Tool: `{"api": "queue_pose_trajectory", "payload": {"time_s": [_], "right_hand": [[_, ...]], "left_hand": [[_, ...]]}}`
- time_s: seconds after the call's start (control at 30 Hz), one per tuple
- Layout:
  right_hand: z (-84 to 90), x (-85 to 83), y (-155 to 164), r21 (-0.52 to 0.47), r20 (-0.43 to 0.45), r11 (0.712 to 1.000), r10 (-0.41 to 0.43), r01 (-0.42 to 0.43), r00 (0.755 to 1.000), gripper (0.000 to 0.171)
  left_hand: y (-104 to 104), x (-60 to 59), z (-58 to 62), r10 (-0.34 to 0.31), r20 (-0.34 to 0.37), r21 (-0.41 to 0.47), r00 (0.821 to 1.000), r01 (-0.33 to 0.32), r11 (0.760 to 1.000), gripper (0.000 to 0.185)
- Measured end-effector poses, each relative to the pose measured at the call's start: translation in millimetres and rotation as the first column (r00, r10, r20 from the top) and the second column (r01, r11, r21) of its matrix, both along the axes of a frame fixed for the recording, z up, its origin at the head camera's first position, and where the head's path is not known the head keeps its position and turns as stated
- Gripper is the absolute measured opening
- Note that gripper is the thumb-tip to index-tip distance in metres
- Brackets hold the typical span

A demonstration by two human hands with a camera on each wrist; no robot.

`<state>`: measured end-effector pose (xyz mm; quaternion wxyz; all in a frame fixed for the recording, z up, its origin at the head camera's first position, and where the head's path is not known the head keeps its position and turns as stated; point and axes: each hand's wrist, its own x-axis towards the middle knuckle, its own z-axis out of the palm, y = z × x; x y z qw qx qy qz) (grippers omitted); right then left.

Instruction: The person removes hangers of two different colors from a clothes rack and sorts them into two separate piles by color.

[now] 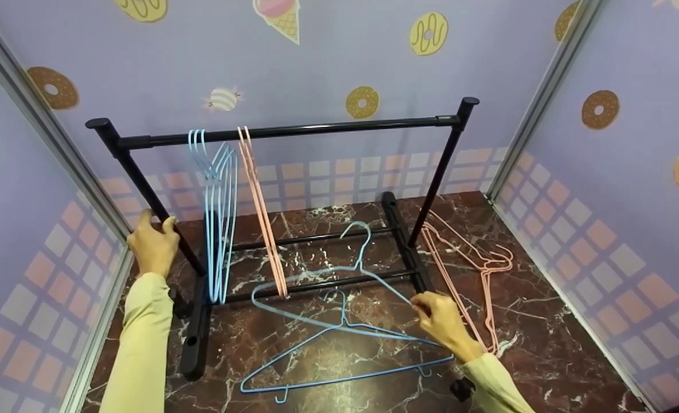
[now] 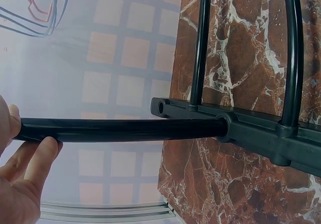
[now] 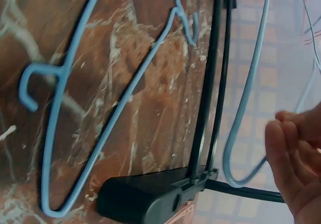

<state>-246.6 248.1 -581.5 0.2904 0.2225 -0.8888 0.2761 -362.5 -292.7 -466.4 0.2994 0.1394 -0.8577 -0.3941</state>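
On the left of the head view, my left hand [image 1: 153,244] grips the rack's black upright post [image 2: 125,129], thumb and fingers around it. My right hand [image 1: 445,324] pinches a light blue hanger [image 1: 360,261] near its right end. That hanger is tilted, its hook up, in front of the rack's lower bars. A second blue hanger [image 3: 60,88] lies on the floor, partly overlapped by the held one in the head view. Several blue hangers [image 1: 216,229] and two pink hangers [image 1: 265,218] hang from the top rail [image 1: 328,128], left of its middle.
Pink hangers [image 1: 486,269] lie on the marble floor [image 1: 546,350] beyond the rack's right foot [image 1: 408,252]. The left foot [image 1: 196,344] juts forward near my left forearm. Patterned walls [image 1: 316,69] enclose the back and both sides.
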Motion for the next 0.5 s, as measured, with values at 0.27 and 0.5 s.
{"api": "queue_pose_trajectory", "payload": {"time_s": [0.27,0.5], "right_hand": [[-12.7,6.5,9.3,0.077,0.183,0.985,0.138,-0.155,0.973,0.017],[-31.2,10.3,8.8,0.11,0.286,0.973,0.165,-0.204,0.944,0.018]], "left_hand": [[-0.3,-1.6,-2.1,0.001,-0.013,-0.01,1.0,-0.001,1.0,0.029],[-0.7,-0.8,-1.3,0.004,-0.02,-0.014,1.0,-0.005,1.0,0.028]]}}
